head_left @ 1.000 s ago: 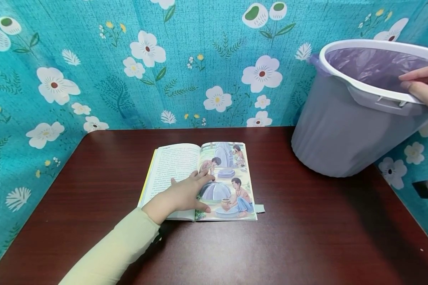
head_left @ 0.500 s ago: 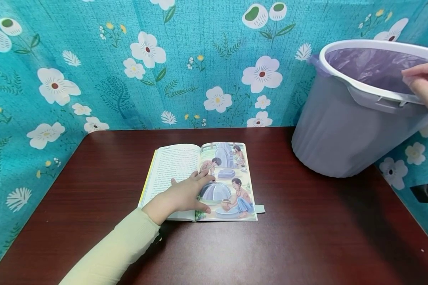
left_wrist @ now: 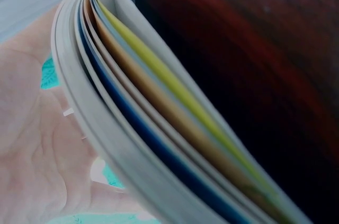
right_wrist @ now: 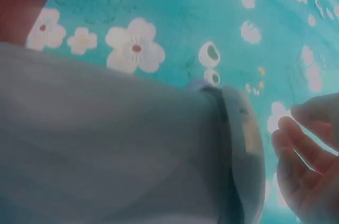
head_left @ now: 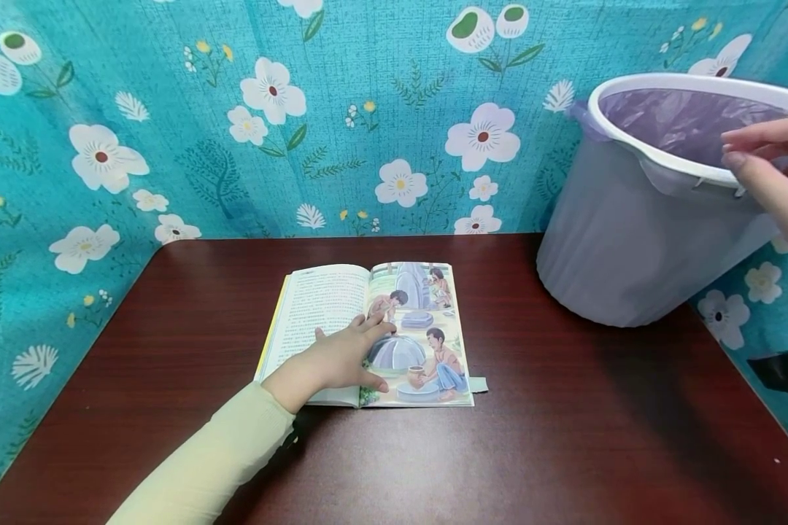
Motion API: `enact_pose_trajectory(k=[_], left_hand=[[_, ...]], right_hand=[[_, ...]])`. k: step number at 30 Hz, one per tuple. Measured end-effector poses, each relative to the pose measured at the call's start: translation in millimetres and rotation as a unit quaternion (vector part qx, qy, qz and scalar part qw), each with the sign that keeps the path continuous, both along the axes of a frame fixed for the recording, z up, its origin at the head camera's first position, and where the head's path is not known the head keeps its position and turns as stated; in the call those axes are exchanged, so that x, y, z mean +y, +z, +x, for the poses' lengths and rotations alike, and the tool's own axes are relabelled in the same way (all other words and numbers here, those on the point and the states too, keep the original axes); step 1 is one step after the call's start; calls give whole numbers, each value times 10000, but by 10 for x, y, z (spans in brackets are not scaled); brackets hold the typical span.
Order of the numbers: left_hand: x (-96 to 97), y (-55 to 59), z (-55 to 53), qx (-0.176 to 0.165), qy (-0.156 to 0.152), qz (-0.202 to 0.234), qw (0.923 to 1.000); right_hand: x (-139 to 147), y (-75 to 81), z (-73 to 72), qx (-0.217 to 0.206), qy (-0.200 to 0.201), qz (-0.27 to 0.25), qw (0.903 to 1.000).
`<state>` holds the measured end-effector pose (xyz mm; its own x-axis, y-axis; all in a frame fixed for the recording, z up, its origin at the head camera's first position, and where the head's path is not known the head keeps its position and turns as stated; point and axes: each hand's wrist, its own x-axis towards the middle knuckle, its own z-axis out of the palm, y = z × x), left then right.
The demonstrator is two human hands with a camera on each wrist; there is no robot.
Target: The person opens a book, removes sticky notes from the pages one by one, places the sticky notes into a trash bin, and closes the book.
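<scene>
An open book [head_left: 315, 306] lies on the dark table, text on its left page and a colour picture on the right. My left hand [head_left: 341, 357] rests across it with spread fingers. In the left wrist view the palm [left_wrist: 37, 144] shows behind the book's curved page edges [left_wrist: 175, 128]. My right hand [head_left: 778, 157] is over the near rim of a grey waste bin [head_left: 630, 240], thumb and index finger slightly apart. The right wrist view shows this hand's fingers [right_wrist: 302, 155] loosely bent beyond the rim, with nothing seen between them.
A purple liner [head_left: 683, 120] lines the bin, which stands tilted at the back right of the table [head_left: 512, 452]. A pale paper tab [head_left: 478, 384] sticks out from the book. Flowered blue cloth [head_left: 341, 124] hangs behind. A black flat piece [head_left: 775, 370] shows at the right edge.
My right hand has shifted left over the bin's rim, and its thumb and index fingertips have parted a little. The black piece has swung lower and left. My left hand and the book stay still.
</scene>
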<state>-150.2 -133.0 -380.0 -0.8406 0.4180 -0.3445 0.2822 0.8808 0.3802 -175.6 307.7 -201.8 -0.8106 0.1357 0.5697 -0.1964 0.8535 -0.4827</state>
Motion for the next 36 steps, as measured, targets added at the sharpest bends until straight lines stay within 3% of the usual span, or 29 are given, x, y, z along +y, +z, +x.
enact_pose_trajectory(k=[4, 8, 13, 18, 23, 28, 33, 36], left_hand=[[-11, -8, -7, -23, 3, 18, 10000], [-15, -14, -13, -44, 0, 30, 10000], [-12, -8, -8, -18, -3, 8, 10000], [-16, -5, -6, 0, -4, -3, 10000], [-27, -3, -14, 27, -7, -30, 10000], [-38, -17, -10, 37, 48, -29, 10000], [-40, -26, -10, 65, 27, -2, 10000], [-31, -22, -20, 74, 18, -45, 10000]], right_hand=[[-70, -107, 49, 362, 554, -26, 9978], [-287, -171, 168, 767, 1390, -231, 9870], [-522, -235, 289, 830, 1997, -59, 9763], [-591, -319, 260, 832, 2419, -118, 9667], [-619, -436, 200, 306, 2478, -113, 9683], [-661, -642, 83, -510, 2459, -639, 9658], [-751, -902, -51, -1139, 2597, -1091, 9527], [-814, -1057, -123, -1447, 2933, -1183, 9376]])
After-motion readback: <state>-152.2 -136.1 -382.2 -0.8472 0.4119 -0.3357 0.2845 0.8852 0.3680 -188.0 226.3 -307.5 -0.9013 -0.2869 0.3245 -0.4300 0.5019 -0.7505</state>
